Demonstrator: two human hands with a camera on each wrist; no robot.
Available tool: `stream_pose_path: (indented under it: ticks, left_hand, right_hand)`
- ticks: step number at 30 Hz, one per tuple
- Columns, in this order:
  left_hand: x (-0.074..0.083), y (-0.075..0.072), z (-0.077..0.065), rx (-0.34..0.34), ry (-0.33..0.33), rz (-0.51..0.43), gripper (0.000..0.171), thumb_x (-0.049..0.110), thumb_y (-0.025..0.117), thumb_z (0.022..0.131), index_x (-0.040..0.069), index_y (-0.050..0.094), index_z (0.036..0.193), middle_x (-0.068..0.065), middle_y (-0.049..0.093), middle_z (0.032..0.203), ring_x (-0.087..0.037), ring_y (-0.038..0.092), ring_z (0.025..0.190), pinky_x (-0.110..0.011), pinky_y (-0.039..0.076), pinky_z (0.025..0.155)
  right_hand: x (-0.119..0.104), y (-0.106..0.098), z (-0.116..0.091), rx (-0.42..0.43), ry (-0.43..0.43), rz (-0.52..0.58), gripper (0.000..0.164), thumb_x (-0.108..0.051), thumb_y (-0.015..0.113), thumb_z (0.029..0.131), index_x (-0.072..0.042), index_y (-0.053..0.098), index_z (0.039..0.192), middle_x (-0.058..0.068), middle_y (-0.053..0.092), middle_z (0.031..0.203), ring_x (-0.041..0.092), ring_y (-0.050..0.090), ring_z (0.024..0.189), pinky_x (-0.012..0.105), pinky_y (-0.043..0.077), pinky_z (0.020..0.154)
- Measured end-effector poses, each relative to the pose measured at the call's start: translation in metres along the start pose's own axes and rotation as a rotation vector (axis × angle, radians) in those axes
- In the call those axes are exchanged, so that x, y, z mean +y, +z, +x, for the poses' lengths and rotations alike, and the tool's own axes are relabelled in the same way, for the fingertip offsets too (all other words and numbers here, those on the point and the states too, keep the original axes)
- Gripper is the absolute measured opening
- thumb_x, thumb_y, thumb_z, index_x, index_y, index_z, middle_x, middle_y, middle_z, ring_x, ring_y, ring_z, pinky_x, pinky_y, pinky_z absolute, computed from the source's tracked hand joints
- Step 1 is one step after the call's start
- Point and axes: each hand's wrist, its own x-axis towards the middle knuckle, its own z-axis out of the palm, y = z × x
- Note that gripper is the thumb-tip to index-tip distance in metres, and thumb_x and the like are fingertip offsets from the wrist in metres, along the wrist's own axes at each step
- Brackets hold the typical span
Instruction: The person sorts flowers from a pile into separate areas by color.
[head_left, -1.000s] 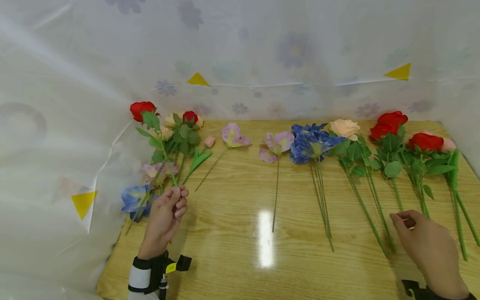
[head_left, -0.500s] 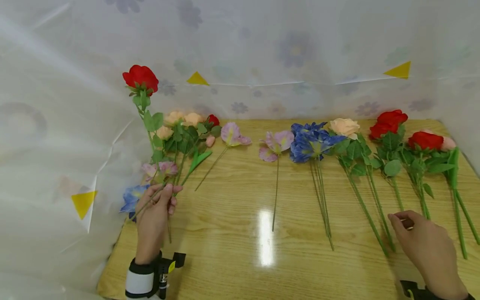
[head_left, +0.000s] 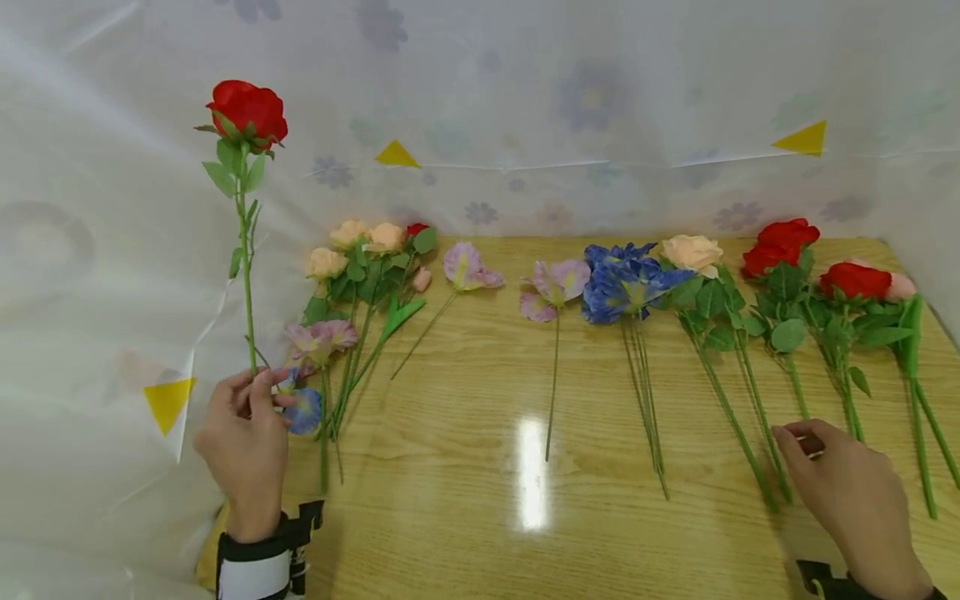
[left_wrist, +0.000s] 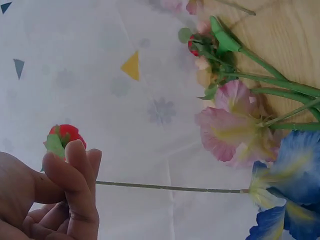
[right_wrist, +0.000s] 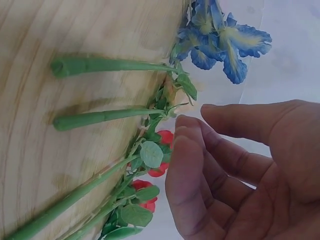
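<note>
My left hand (head_left: 243, 450) pinches the stem of a red rose (head_left: 247, 112), holding it upright at the far left, bloom high against the sheet. In the left wrist view, a thin stem (left_wrist: 170, 188) runs from a blue iris (left_wrist: 295, 175) to behind those fingers; I cannot tell whether they grip it too. Right of this hand lie a pink-purple iris (head_left: 322, 337), peach roses (head_left: 386, 237) and a pink tulip (head_left: 422, 279). My right hand (head_left: 851, 483) hovers near the rose stems (right_wrist: 100, 117) at the right, fingers loosely curled with nothing between them.
Along the back of the wooden table (head_left: 465, 500) lie a single purple iris (head_left: 555, 283), blue irises (head_left: 626, 287), a peach rose (head_left: 690, 252), red roses (head_left: 780, 246) and another pink tulip (head_left: 900, 287). A white patterned sheet (head_left: 495, 83) rises behind and at the left.
My left hand has moved left with the red rose, lifting it out from the left bunch and turning it upright. The other small red rose there shifted right. My right hand has stayed put.
</note>
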Motion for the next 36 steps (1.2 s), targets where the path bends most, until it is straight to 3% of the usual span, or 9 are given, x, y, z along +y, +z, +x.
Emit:
stream_pose_path:
  ticks: [3,6,12,16,21,25,29,33,36]
  left_hand:
    - [0.005,-0.003,0.001,-0.009,-0.017,-0.07,0.024,0.017,0.06,0.097,-0.005,0.065,0.105,-0.014,0.074,0.09,0.001,0.061,0.054,-0.014,0.046,0.045]
    - [0.013,-0.001,-0.003,-0.06,0.003,-0.191,0.022,0.013,0.06,0.097,-0.007,0.064,0.105,-0.015,0.073,0.089,-0.006,0.064,0.054,-0.017,0.048,0.045]
    - [0.04,0.021,-0.016,-0.232,0.086,-0.513,0.018,0.001,0.055,0.098,-0.015,0.058,0.107,-0.021,0.072,0.092,-0.015,0.066,0.06,-0.022,0.05,0.047]
    - [0.062,0.035,-0.029,-0.348,0.099,-0.675,0.015,-0.004,0.05,0.099,-0.014,0.056,0.108,-0.023,0.07,0.094,-0.019,0.067,0.064,-0.024,0.051,0.049]
    - [0.087,0.054,-0.056,-0.535,0.052,-0.79,0.013,-0.003,0.046,0.101,-0.011,0.054,0.107,-0.022,0.07,0.097,-0.02,0.068,0.069,-0.029,0.053,0.051]
    - [0.102,0.071,-0.078,-0.681,0.02,-0.841,0.013,0.0,0.044,0.102,-0.007,0.054,0.109,-0.019,0.07,0.099,-0.024,0.068,0.072,-0.033,0.054,0.054]
    - [0.112,0.082,-0.097,-0.785,0.04,-0.894,0.014,-0.001,0.041,0.103,-0.003,0.053,0.109,-0.018,0.07,0.101,-0.027,0.068,0.072,-0.035,0.055,0.054]
    - [0.123,0.089,-0.113,-0.885,0.066,-0.949,0.014,-0.005,0.038,0.103,-0.005,0.051,0.109,-0.023,0.069,0.1,-0.03,0.067,0.07,-0.035,0.055,0.053]
    - [0.13,0.095,-0.123,-0.922,0.102,-0.946,0.013,-0.008,0.039,0.102,-0.008,0.05,0.108,-0.025,0.069,0.096,-0.033,0.067,0.067,-0.034,0.054,0.051]
  right_hand:
    - [-0.003,0.001,-0.002,0.001,-0.008,0.01,0.037,-0.025,0.058,0.099,0.011,0.064,0.103,0.021,0.066,0.077,0.016,0.051,0.046,0.034,0.039,0.041]
    - [-0.009,0.003,-0.005,0.01,-0.07,0.043,0.035,-0.026,0.058,0.099,0.008,0.066,0.103,0.017,0.067,0.076,0.013,0.05,0.046,0.031,0.038,0.041]
    - [-0.04,0.008,-0.008,0.031,-0.27,0.224,0.026,-0.028,0.061,0.098,-0.004,0.07,0.101,0.002,0.069,0.078,0.003,0.058,0.057,0.023,0.044,0.048]
    - [-0.073,0.008,-0.012,0.023,-0.346,0.373,0.017,-0.022,0.062,0.097,-0.01,0.07,0.106,-0.002,0.068,0.081,0.007,0.062,0.063,0.021,0.048,0.051]
    - [-0.111,0.005,-0.016,0.02,-0.45,0.596,0.024,-0.008,0.063,0.095,-0.017,0.069,0.116,-0.005,0.068,0.09,0.009,0.066,0.073,0.02,0.052,0.062]
    - [-0.137,0.006,-0.019,-0.013,-0.56,0.696,0.033,-0.003,0.061,0.096,-0.019,0.065,0.123,-0.007,0.066,0.099,0.008,0.065,0.081,0.02,0.053,0.069]
    - [-0.155,0.009,-0.022,-0.071,-0.662,0.788,0.037,0.003,0.056,0.096,-0.014,0.06,0.129,-0.005,0.062,0.104,0.01,0.062,0.085,0.024,0.054,0.07]
    - [-0.166,0.012,-0.027,-0.114,-0.673,0.904,0.038,0.007,0.052,0.097,-0.008,0.059,0.131,0.001,0.06,0.105,0.012,0.06,0.082,0.026,0.053,0.068]
    - [-0.173,0.014,-0.03,-0.101,-0.672,0.944,0.037,0.008,0.052,0.097,-0.007,0.062,0.129,0.003,0.06,0.101,0.013,0.056,0.075,0.026,0.05,0.063]
